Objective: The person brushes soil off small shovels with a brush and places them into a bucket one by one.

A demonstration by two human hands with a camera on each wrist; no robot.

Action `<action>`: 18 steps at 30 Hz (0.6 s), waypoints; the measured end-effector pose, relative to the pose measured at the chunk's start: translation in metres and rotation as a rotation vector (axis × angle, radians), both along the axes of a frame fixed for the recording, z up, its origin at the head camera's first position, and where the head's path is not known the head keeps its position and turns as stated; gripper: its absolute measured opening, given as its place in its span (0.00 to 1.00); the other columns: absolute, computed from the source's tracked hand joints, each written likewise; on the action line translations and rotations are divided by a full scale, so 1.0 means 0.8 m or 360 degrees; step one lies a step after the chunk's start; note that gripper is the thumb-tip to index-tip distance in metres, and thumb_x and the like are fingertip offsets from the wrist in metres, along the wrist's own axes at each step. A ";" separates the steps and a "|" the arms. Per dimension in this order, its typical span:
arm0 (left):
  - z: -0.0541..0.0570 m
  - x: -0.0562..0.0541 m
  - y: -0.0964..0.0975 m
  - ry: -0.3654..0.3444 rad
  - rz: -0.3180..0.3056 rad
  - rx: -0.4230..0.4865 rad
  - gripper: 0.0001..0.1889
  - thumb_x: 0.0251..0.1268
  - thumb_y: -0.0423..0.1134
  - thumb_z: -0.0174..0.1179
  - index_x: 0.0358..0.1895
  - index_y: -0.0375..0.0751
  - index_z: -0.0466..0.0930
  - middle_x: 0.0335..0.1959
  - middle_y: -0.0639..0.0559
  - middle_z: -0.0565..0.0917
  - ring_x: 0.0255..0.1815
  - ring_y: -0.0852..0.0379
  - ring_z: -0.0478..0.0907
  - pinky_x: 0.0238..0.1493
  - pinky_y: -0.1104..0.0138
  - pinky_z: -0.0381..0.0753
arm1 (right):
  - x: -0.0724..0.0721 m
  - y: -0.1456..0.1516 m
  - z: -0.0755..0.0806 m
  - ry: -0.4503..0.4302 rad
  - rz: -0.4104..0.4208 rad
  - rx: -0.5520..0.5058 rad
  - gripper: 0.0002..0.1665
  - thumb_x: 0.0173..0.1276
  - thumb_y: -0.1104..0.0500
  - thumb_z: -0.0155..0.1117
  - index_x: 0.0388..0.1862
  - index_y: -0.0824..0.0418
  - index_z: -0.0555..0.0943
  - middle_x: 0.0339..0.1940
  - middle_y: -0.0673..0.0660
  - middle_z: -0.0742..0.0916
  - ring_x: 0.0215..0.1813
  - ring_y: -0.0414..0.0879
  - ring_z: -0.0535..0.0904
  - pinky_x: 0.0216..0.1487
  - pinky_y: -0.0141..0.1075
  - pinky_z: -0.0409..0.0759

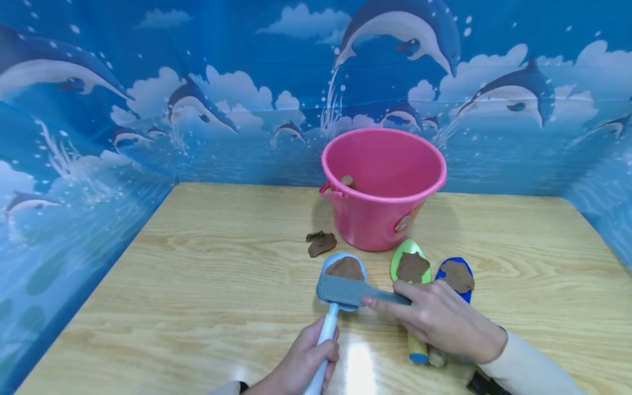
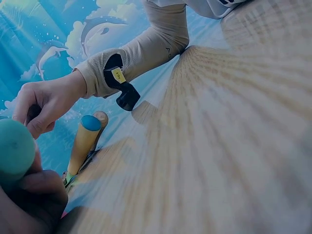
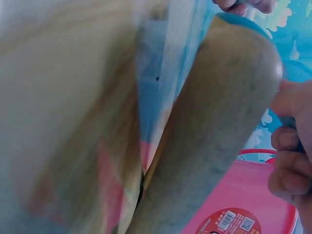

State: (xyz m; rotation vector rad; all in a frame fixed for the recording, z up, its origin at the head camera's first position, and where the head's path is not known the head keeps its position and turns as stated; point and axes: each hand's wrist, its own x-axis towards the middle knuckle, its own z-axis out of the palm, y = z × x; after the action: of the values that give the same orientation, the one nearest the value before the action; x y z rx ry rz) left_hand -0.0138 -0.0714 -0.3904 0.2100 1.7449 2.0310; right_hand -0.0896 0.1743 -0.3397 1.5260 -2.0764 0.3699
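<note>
My left hand grips the handle of a light blue toy shovel. Brown clay lies on that shovel's blade. With the right hand I hold a grey-blue flat-bladed tool, the index finger stretched along it. The tool's flat end lies across the lower part of the shovel blade and overlaps the clay's lower edge. In the left wrist view, the rounded handle end shows close beside the left fingers. The right wrist view has the right fingers curled at the edge, the tool mostly hidden.
A pink bucket stands behind the shovels, with a small pale thing inside. Brown clay scraps lie left of it. Right of the light blue shovel are a green shovel and a dark blue shovel, both bearing clay.
</note>
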 end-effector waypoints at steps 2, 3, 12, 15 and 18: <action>0.000 0.001 0.001 -0.0007 0.0007 0.0014 0.06 0.53 0.28 0.48 0.33 0.30 0.63 0.11 0.54 0.68 0.08 0.65 0.65 0.09 0.74 0.68 | 0.001 0.002 0.001 0.0018 -0.0046 -0.0004 0.24 0.80 0.56 0.37 0.59 0.51 0.81 0.23 0.45 0.68 0.20 0.30 0.50 0.17 0.14 0.48; 0.001 0.001 0.001 -0.0010 0.0011 0.0022 0.06 0.52 0.28 0.48 0.33 0.29 0.63 0.10 0.54 0.68 0.08 0.65 0.65 0.09 0.74 0.68 | 0.001 0.003 0.002 0.0015 -0.0076 -0.0006 0.24 0.80 0.55 0.36 0.59 0.51 0.80 0.24 0.45 0.68 0.20 0.30 0.50 0.17 0.15 0.48; 0.001 0.001 0.000 -0.0014 0.0001 0.0093 0.06 0.53 0.28 0.47 0.34 0.30 0.62 0.10 0.55 0.68 0.08 0.66 0.66 0.09 0.75 0.68 | 0.000 0.004 0.002 -0.0173 0.0064 -0.0054 0.21 0.79 0.53 0.42 0.58 0.52 0.81 0.25 0.43 0.68 0.21 0.27 0.50 0.20 0.12 0.51; 0.001 0.001 -0.001 -0.0003 0.0003 0.0091 0.08 0.53 0.28 0.47 0.34 0.28 0.62 0.10 0.55 0.68 0.08 0.66 0.66 0.09 0.75 0.68 | 0.002 0.002 0.001 -0.0148 0.0046 0.0004 0.21 0.80 0.52 0.41 0.58 0.49 0.81 0.24 0.42 0.68 0.21 0.28 0.51 0.20 0.13 0.50; 0.001 0.001 -0.001 -0.0011 0.0021 0.0089 0.09 0.53 0.28 0.47 0.35 0.25 0.61 0.10 0.55 0.68 0.08 0.66 0.65 0.09 0.75 0.68 | 0.001 0.001 0.002 -0.0059 -0.0056 0.0044 0.23 0.81 0.53 0.38 0.59 0.49 0.80 0.24 0.44 0.68 0.20 0.29 0.50 0.18 0.15 0.49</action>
State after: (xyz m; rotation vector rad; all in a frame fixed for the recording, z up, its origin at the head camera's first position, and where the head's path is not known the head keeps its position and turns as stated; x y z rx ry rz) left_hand -0.0128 -0.0723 -0.3897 0.2095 1.6911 2.0890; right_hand -0.0885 0.1754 -0.3383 1.5074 -2.1425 0.3603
